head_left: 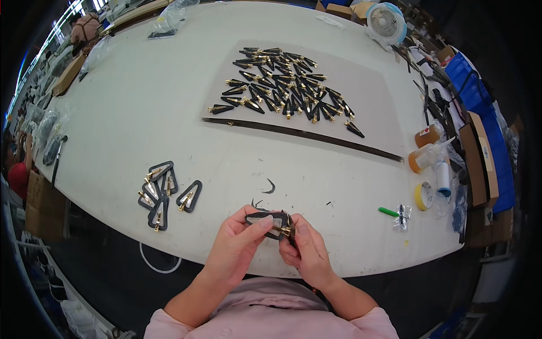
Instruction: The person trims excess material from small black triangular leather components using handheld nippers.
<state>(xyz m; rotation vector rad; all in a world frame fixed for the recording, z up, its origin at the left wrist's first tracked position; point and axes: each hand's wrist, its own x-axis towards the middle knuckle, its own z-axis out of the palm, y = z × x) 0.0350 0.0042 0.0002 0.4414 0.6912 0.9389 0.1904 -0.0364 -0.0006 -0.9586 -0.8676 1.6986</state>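
Close to the table's near edge, both hands are on one triangular hair clip point(266, 216), dark cloth around a pale middle with a gold metal clasp. My left hand point(236, 244) pinches it from the left, thumb lying across its face. The fingers of my right hand point(307, 248) are closed at its right end, beside the clasp; a dark strip there is partly hidden, and I cannot tell what it is. To the left lie several similar triangular clips point(189, 196), some overlapping. Just beyond my hands rests a curved black scrap point(270, 186).
Many black-and-gold clips point(293, 85) lie spread on a grey board point(367, 101) with a dark front edge. At the right are a green-handled tool point(388, 212), yellow tape point(423, 196), an amber bottle point(424, 159) and a fan point(387, 24). Cardboard boxes stand past both sides.
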